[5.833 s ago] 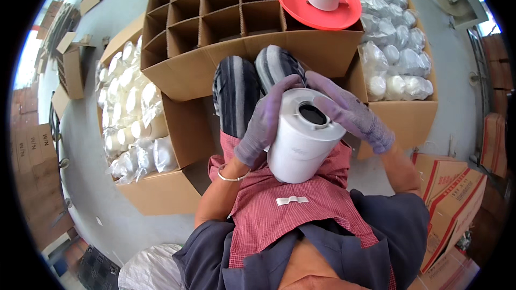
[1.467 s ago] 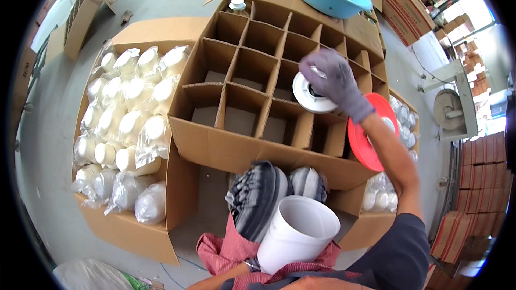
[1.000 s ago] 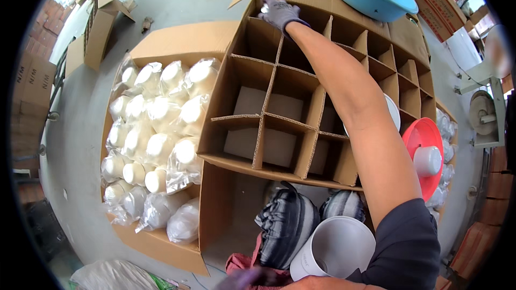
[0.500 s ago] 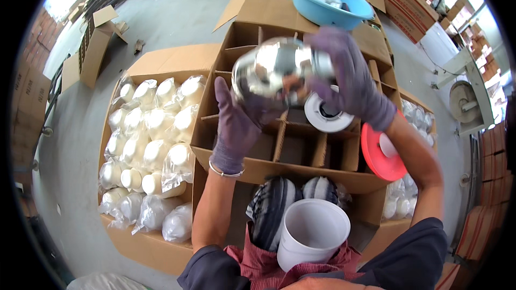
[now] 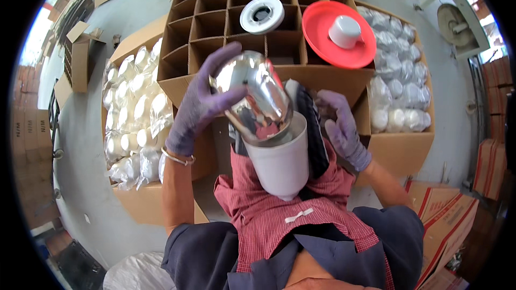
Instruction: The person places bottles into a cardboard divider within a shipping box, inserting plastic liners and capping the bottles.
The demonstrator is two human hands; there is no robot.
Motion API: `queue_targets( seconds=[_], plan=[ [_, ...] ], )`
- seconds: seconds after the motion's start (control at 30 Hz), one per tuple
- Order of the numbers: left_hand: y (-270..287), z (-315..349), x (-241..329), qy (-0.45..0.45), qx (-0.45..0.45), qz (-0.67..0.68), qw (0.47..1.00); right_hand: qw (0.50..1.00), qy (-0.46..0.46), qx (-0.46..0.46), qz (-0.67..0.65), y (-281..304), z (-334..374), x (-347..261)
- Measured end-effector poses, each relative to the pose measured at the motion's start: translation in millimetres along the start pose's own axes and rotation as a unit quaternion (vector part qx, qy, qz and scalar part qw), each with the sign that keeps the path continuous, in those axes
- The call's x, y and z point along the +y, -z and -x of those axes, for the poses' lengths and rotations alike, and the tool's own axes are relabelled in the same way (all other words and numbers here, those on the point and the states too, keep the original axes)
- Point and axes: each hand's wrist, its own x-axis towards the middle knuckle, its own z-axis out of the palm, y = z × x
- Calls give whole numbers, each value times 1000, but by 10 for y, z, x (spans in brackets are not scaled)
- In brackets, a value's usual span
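My left hand [image 5: 201,99], in a purple glove, grips a shiny silvered vacuum-flask liner [image 5: 257,91] from its left side. The liner tilts, and its lower end sits at the mouth of a white plastic flask casing [image 5: 282,169] in my lap. To the right of the casing, my gloved right hand [image 5: 344,129] is off the liner, its fingers apart and holding nothing. On the divided carton ahead lies a white ring-shaped part [image 5: 276,15] with a dark centre. Beside it, a red dish [image 5: 318,40] carries a white cup [image 5: 345,31].
The large carton with cardboard dividers [image 5: 209,2] stands directly ahead. Cartons of plastic-wrapped white pieces flank me, one at the left [image 5: 131,99] and one at the right [image 5: 403,75]. Red-striped boxes [image 5: 438,212] sit at lower right.
The liner has come down from above the divided carton to the casing in my lap. My right hand has let go of it and moved down to the right. The view has tilted downward.
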Motion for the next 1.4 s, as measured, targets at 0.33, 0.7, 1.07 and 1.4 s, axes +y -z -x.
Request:
queue_targets(
  seconds=[0.33,0.7,1.07,1.4],
  plan=[
    [-552,2077,-1006,166,71,-43,983,978,189,-54,-65,-661,1332,-95],
    [-709,1992,-1469,39,-138,-169,975,956,253,-92,-112,-350,-32,-819],
    [-993,1731,-1515,121,-23,129,984,965,223,-32,-133,-246,-37,-1147],
    [-931,1574,-1529,151,25,220,963,988,119,93,-23,-134,-140,-1024]
  ],
)
